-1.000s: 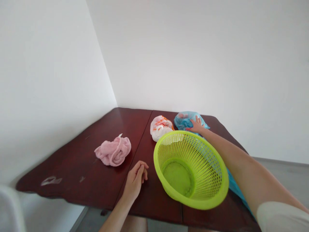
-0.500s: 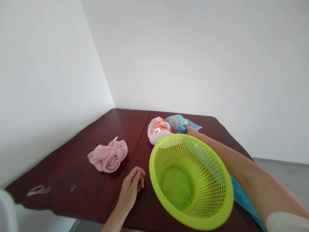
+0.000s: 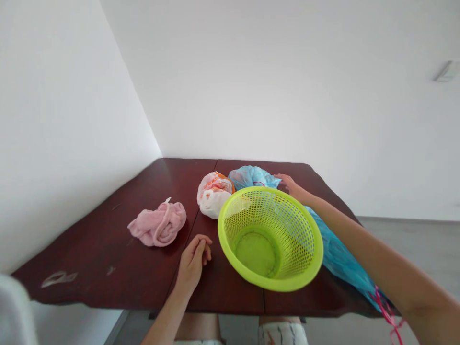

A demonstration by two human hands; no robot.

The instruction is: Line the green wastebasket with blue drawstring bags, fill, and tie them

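My right hand [image 3: 292, 187] is at the far side of the table, fingers apart, its fingertips at the edge of a crumpled light-blue plastic bag [image 3: 252, 177]. A longer blue plastic sheet [image 3: 339, 256] runs beneath my right forearm, with pink ties at its end. A lime-green plastic mesh basket [image 3: 273, 206] stands tilted, its opening toward me, and no hand visibly grips it. My left hand [image 3: 192, 261] rests on the tabletop with curled fingers, holding nothing, nearest a pink towel [image 3: 158, 224]. A bundled white-and-orange plastic bag [image 3: 214, 195] sits behind the basket.
A dark reddish-brown wooden table [image 3: 108, 254] has a seam down its middle and pale scuffs near the left edge. White walls stand behind and to the left. A blurred white object [image 3: 14, 311] occupies the lower left corner, and grey floor shows at right.
My right hand has moved out from over the blue bag toward the right. More of the blue plastic now shows, and the whole view has shifted. My left hand stays put.
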